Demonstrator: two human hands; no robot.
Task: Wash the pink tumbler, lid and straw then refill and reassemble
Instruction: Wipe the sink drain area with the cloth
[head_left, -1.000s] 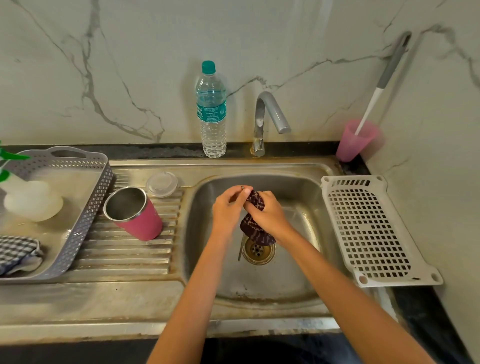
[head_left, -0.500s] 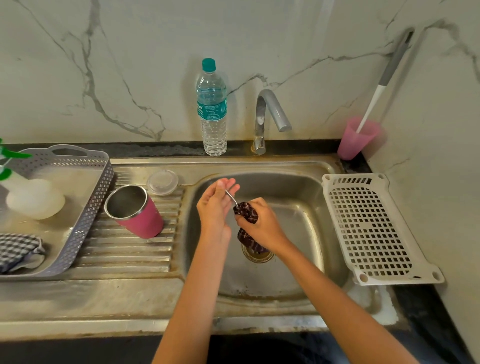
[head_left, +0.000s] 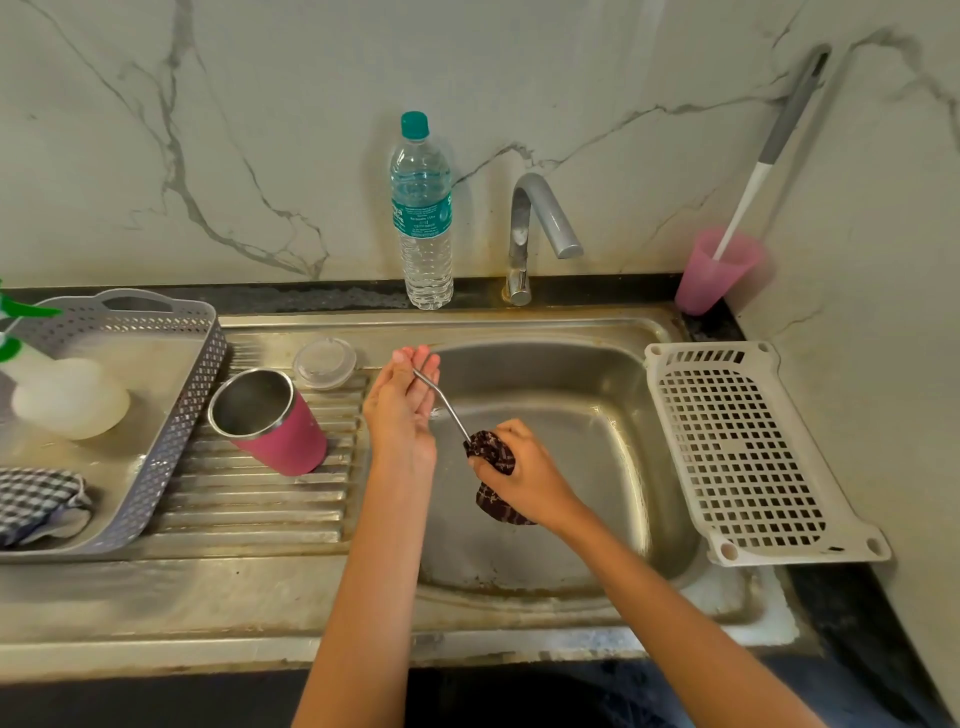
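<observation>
Over the sink (head_left: 644, 395), the left hand (head_left: 402, 410) lies flat, fingers together, under the metal straw (head_left: 441, 402); the right hand (head_left: 524, 475) clenches a dark cloth (head_left: 491, 452) round its hidden lower end. Left of the sink, the pink tumbler (head_left: 275, 423) stands empty, lid (head_left: 324, 362) behind it.

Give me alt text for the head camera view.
Over a steel sink, the right hand wipes a metal straw with a dark cloth while the left hand steadies its top. The pink tumbler and clear lid sit on the drainboard.
</observation>
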